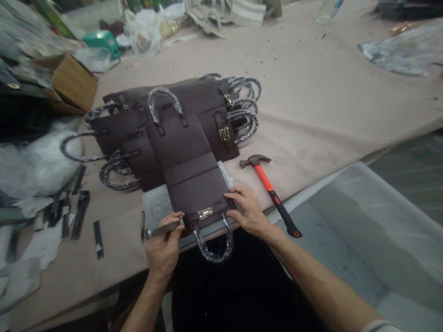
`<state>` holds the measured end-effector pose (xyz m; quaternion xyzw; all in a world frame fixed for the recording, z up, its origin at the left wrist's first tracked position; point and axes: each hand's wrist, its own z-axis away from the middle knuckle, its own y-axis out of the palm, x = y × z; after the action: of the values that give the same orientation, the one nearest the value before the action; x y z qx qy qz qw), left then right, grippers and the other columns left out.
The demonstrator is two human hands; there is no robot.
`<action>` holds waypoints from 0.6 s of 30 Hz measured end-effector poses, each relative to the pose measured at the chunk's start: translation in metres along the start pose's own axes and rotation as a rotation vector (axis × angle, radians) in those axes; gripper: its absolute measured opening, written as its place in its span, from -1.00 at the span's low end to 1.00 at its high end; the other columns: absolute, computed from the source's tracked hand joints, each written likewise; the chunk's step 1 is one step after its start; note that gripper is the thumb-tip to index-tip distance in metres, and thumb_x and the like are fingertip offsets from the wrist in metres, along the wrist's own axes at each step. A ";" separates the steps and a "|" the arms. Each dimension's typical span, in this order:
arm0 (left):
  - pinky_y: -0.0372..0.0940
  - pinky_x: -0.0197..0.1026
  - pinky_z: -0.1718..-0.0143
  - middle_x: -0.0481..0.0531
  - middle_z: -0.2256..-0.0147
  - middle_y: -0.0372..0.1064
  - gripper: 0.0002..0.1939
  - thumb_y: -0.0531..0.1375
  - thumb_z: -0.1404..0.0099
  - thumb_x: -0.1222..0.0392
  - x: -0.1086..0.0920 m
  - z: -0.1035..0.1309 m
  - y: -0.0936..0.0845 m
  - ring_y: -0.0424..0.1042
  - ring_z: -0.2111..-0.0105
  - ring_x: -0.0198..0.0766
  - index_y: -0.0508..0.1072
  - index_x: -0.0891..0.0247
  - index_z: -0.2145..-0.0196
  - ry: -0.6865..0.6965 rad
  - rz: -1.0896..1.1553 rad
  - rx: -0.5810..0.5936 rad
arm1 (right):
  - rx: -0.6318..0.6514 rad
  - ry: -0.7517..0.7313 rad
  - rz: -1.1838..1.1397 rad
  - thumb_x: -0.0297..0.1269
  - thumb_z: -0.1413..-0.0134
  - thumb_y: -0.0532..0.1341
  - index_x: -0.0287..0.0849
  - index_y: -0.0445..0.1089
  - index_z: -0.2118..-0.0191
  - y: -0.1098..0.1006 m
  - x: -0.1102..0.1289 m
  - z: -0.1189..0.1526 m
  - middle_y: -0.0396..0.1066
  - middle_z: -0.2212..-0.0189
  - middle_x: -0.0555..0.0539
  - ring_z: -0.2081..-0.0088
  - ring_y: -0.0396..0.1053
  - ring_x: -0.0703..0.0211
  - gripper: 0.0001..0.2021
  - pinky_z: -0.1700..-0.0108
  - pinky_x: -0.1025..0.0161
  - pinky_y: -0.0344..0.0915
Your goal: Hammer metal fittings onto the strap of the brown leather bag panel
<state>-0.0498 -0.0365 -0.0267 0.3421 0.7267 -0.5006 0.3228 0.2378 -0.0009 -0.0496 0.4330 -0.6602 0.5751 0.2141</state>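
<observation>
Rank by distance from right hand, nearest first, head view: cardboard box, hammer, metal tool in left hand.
1. Hammer, just beyond the right hand, on its right.
2. Metal tool, across in the left hand.
3. Cardboard box, upper left.

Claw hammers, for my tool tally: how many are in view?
1: a hammer on the table, to the right of the right hand. Others could be hidden.

Dull, soft lt w/ blurry, stretched pic edges
</observation>
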 end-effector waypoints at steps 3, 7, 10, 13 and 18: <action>0.47 0.02 -0.09 0.09 0.13 0.58 -0.85 0.27 -0.36 0.13 -0.005 0.003 0.001 0.58 0.09 -0.11 0.56 0.23 0.19 -0.074 0.041 -0.046 | 0.011 -0.001 -0.004 -0.09 -0.22 0.32 -0.07 0.40 -0.16 -0.002 0.002 0.000 0.33 -0.12 -0.21 -0.18 0.28 -0.14 -0.57 -0.22 -0.17 0.21; 0.49 -0.01 -0.06 0.09 0.14 0.57 -0.84 0.35 -0.28 0.13 -0.009 -0.004 -0.004 0.59 0.14 -0.13 0.55 0.25 0.24 -0.098 0.132 -0.114 | 0.016 0.008 0.004 -0.11 -0.22 0.32 -0.07 0.40 -0.15 -0.002 0.002 0.000 0.33 -0.12 -0.21 -0.17 0.27 -0.14 -0.58 -0.22 -0.16 0.20; 0.53 -0.09 0.04 0.06 0.19 0.58 -0.82 0.37 -0.26 0.14 -0.010 -0.011 -0.009 0.60 0.21 -0.18 0.55 0.27 0.23 -0.211 0.222 -0.260 | 0.007 0.012 -0.010 -0.12 -0.23 0.32 -0.08 0.41 -0.15 -0.002 0.002 0.000 0.32 -0.12 -0.21 -0.17 0.27 -0.14 -0.59 -0.21 -0.16 0.19; 0.52 -0.06 0.01 0.06 0.17 0.58 -0.82 0.39 -0.25 0.17 -0.021 -0.015 -0.001 0.61 0.19 -0.17 0.55 0.26 0.23 -0.201 0.277 -0.213 | 0.033 0.006 -0.041 -0.09 -0.23 0.30 -0.08 0.39 -0.16 -0.004 0.001 0.000 0.31 -0.14 -0.21 -0.18 0.25 -0.15 -0.57 -0.22 -0.17 0.16; 0.49 0.01 -0.08 0.09 0.12 0.58 -0.89 0.36 -0.27 0.23 -0.055 -0.020 0.048 0.59 0.10 -0.13 0.56 0.23 0.23 0.013 0.272 0.016 | 0.095 -0.030 -0.147 -0.09 -0.25 0.24 -0.11 0.29 -0.22 -0.014 -0.003 0.001 0.30 -0.19 -0.25 -0.25 0.21 -0.17 -0.52 -0.28 -0.21 0.09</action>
<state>0.0173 -0.0145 -0.0007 0.4434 0.6716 -0.4557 0.3803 0.2508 0.0000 -0.0445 0.4985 -0.6019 0.5819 0.2250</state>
